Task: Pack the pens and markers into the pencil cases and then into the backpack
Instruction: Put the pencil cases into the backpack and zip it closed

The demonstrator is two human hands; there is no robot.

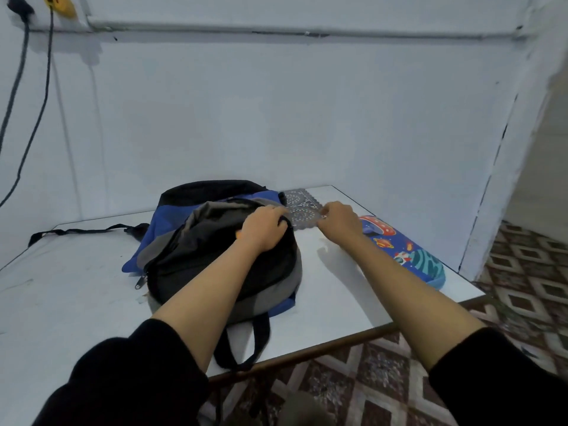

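A blue, grey and black backpack (190, 250) lies on the white table (332, 290) with its main opening unzipped. My left hand (264, 229) grips the black rim of that opening. A bit of orange shows inside, just under this hand. My right hand (338, 221) pinches the near end of a grey patterned pencil case (299, 207) lying next to the backpack's right side. A blue space-print pencil case (405, 250) lies on the table to the right, partly behind my right forearm. No loose pens or markers show.
The table stands against a pale wall, with its right and front edges close by. Patterned floor tiles (522, 272) lie beyond them. A backpack strap (83, 232) trails left across the table. Cables (37, 96) hang down the wall at far left.
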